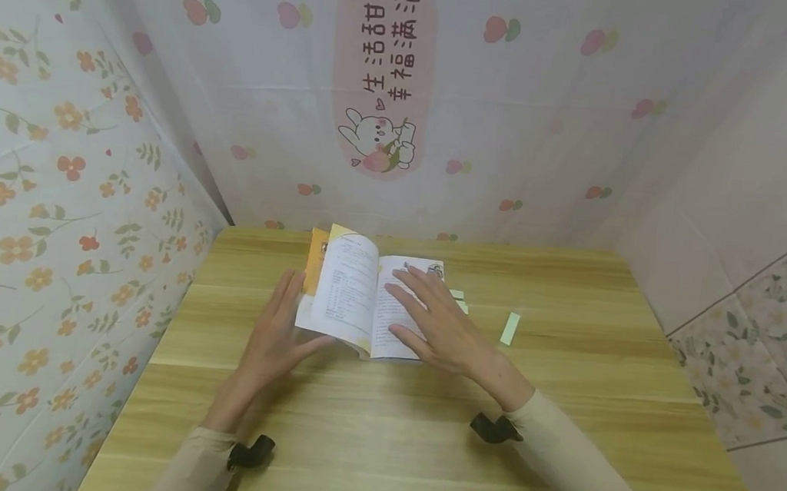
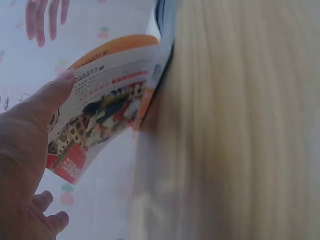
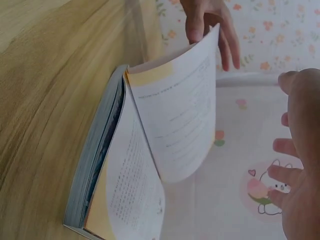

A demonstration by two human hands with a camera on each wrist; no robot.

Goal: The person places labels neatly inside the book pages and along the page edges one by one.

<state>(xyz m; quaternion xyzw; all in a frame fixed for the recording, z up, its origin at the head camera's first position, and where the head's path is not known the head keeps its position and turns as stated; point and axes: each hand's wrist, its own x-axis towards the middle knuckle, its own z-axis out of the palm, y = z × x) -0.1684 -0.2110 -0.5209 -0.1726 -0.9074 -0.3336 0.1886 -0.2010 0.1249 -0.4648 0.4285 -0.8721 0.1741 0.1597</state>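
Observation:
An open book [image 1: 405, 316] lies on the table, its left-hand pages [image 1: 345, 284] raised and curving. My left hand [image 1: 271, 340] is at the book's left side, fingers fairly straight and thumb stretched along the lower edge. In the left wrist view, that thumb [image 2: 50, 97] overlaps the edge of the lifted printed cover [image 2: 107, 107], which has an orange part. Over the right page, my right hand [image 1: 439, 322] spreads its fingers. From the right wrist view, this hand [image 3: 305, 150] stands apart from the raised page [image 3: 180, 120].
A pale green paper strip [image 1: 509, 329] lies on the wooden table [image 1: 378, 437] right of the book. More green strips [image 1: 457, 295] show beside the book's right edge. A printed curtain [image 1: 548, 134] hangs behind the table, and a flowered one [image 1: 56, 211] at the left.

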